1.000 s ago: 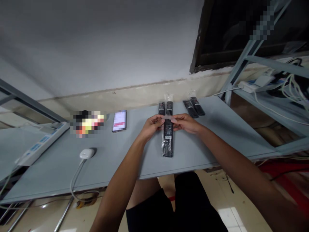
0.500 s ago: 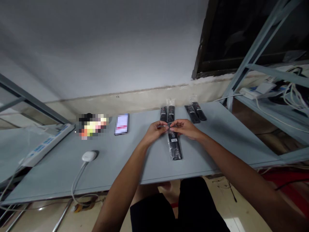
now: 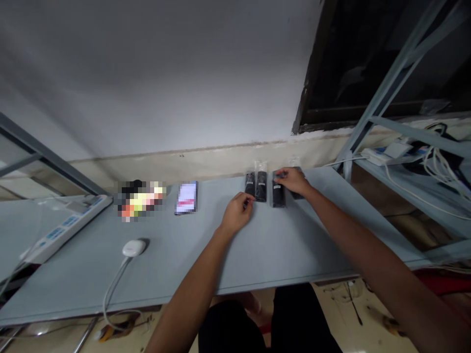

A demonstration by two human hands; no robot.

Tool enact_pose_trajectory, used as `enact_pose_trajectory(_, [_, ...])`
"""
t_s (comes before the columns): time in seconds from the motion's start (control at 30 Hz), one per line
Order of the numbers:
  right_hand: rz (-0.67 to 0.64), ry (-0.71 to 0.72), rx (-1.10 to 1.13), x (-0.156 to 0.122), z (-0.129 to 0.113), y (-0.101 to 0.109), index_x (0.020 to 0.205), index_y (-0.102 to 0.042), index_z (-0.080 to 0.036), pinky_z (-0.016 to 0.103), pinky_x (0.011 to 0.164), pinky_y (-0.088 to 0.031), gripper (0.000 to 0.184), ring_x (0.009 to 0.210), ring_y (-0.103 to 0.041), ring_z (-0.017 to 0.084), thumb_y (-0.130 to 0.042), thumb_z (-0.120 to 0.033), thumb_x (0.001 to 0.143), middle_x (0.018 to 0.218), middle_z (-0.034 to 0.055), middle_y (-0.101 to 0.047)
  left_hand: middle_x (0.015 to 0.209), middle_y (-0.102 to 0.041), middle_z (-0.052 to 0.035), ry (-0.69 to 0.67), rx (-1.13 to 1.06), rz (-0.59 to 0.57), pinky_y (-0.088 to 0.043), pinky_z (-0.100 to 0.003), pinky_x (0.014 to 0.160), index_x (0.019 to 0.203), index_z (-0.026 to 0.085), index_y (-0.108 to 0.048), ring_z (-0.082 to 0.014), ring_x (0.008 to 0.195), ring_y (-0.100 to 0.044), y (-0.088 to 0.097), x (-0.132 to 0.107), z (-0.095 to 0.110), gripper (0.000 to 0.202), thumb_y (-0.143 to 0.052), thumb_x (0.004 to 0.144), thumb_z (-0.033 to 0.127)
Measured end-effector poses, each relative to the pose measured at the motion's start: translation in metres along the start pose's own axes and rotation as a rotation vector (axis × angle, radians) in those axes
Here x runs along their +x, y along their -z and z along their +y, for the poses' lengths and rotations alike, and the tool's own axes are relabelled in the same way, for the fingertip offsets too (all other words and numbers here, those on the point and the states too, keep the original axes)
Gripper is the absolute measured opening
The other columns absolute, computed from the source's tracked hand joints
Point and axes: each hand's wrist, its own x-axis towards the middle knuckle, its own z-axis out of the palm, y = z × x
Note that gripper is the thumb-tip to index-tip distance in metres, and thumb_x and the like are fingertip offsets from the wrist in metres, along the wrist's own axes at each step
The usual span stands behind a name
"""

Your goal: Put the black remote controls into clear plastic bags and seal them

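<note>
Several black remote controls in clear plastic bags lie in a row at the back of the grey table [image 3: 206, 245]. My right hand [image 3: 290, 180] is over the top end of one bagged remote [image 3: 278, 194], and its fingers hold it down. Another bagged remote [image 3: 297, 195] is mostly hidden under that hand. My left hand [image 3: 237, 213] has its fingers closed, with the tips close to the lower end of the leftmost bagged remote [image 3: 249, 184]. A third bagged remote [image 3: 261, 187] lies between my hands.
A white round device [image 3: 132, 248] with a white cable sits at the table's front left. Further along are a blurred object [image 3: 140, 201], a flat card or phone [image 3: 186, 197] and a white power strip [image 3: 66, 228]. Metal shelving with cables [image 3: 415, 157] stands at right.
The bagged remote once held at the table's middle now lies in the back row. My hands have moved apart, and my left hand no longer pinches the bag.
</note>
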Motion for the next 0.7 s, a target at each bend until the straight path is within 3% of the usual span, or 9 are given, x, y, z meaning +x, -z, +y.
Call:
enact_pose_trajectory(0.13, [0.002, 0.161, -0.306, 0.017, 0.004, 0.001, 0.08, -0.076, -0.019, 0.038, 0.097, -0.052, 0.004, 0.095, -0.069, 0.024, -0.077, -0.014, 0.081, 0.094, 0.0102, -0.075, 0.103, -0.07, -0.0083, -0.02, 0.029, -0.04, -0.049, -0.031, 0.076, 0.102, 0.021, -0.073, -0.0194, 0.087, -0.064, -0.001, -0.003, 0.005, 0.019, -0.055, 0.095, 0.019])
enact_pose_trajectory(0.23, [-0.057, 0.264, -0.515, 0.012, 0.005, 0.002, 0.088, -0.08, -0.018, 0.041, 0.105, -0.049, 0.011, 0.112, -0.067, 0.028, -0.07, -0.016, 0.089, 0.118, 0.0159, -0.073, 0.103, -0.069, -0.0079, -0.023, 0.042, -0.05, -0.049, -0.03, 0.075, 0.102, 0.021, -0.072, -0.0189, 0.088, -0.064, -0.001, -0.004, 0.007, 0.019, -0.055, 0.095, 0.018])
enact_pose_trajectory(0.33, [-0.008, 0.33, -0.654, -0.003, -0.002, -0.002, 0.102, -0.083, -0.019, 0.05, 0.111, -0.047, 0.018, 0.127, -0.062, 0.035, -0.068, -0.024, 0.093, 0.139, 0.017, -0.066, 0.104, -0.069, -0.007, -0.033, 0.062, -0.04, -0.049, -0.028, 0.075, 0.103, 0.02, -0.071, -0.0176, 0.089, -0.064, -0.001, -0.004, 0.007, 0.019, -0.055, 0.094, 0.015])
enact_pose_trajectory(0.4, [-0.014, 0.444, -0.618, -0.019, -0.008, -0.012, 0.117, -0.08, -0.018, 0.052, 0.116, -0.044, 0.029, 0.134, -0.058, 0.036, -0.067, -0.032, 0.096, 0.143, 0.0181, -0.065, 0.102, -0.069, -0.0066, -0.034, 0.073, -0.035, -0.049, -0.027, 0.075, 0.103, 0.019, -0.071, -0.0167, 0.086, -0.064, -0.002, -0.004, 0.006, 0.019, -0.055, 0.094, 0.015])
enact_pose_trajectory(0.53, [-0.219, 0.626, -0.456, -0.053, -0.015, -0.04, 0.142, -0.068, -0.018, 0.048, 0.118, -0.046, 0.055, 0.142, -0.055, 0.034, -0.072, -0.043, 0.094, 0.157, 0.0182, -0.054, 0.101, -0.07, -0.0066, -0.031, 0.069, -0.023, -0.051, -0.027, 0.077, 0.104, 0.019, -0.07, -0.0169, 0.087, -0.065, -0.004, -0.005, 0.004, 0.018, -0.056, 0.094, 0.015])
enact_pose_trajectory(0.7, [-0.167, 0.577, -0.489, -0.075, -0.011, -0.059, 0.124, -0.08, -0.018, 0.051, 0.115, -0.05, 0.032, 0.136, -0.062, 0.033, -0.056, -0.024, 0.102, 0.143, 0.0169, -0.068, 0.104, -0.073, -0.0069, 0.089, -0.029, 0.043, -0.053, -0.028, 0.08, 0.108, 0.019, -0.069, -0.0175, 0.09, -0.068, -0.008, -0.004, 0.0, 0.02, -0.058, 0.092, 0.016])
